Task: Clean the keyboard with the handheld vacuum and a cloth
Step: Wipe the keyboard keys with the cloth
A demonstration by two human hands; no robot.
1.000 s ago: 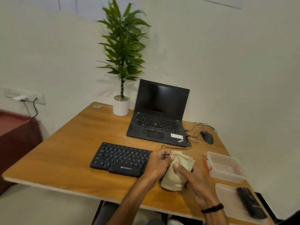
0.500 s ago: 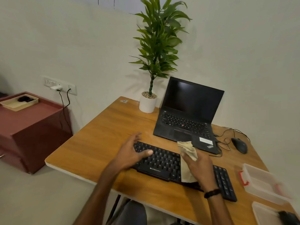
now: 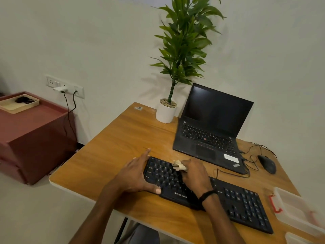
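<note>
Wooden desk (image 3: 112, 155) set against a pale wall; dark red cabinet (image 3: 35, 138) stands on the floor to its left. Tall potted plant (image 3: 182, 50) at the desk's far edge, just beside an open black laptop (image 3: 211, 131) with a dark screen. Black keyboard (image 3: 242, 205) lies slantwise near the front edge, in front of the laptop. Clear plastic container (image 3: 295, 212) near the keyboard's right end. Left hand (image 3: 135, 175) rests on the keyboard's left end, fingers straight and spread, thumb along the near edge. Right hand (image 3: 195, 175) is on the keys mid-left, fingers curled round a bunched beige cloth (image 3: 178, 165), which touches the upper key rows. Black mouse (image 3: 267, 163) right of the laptop.
</note>
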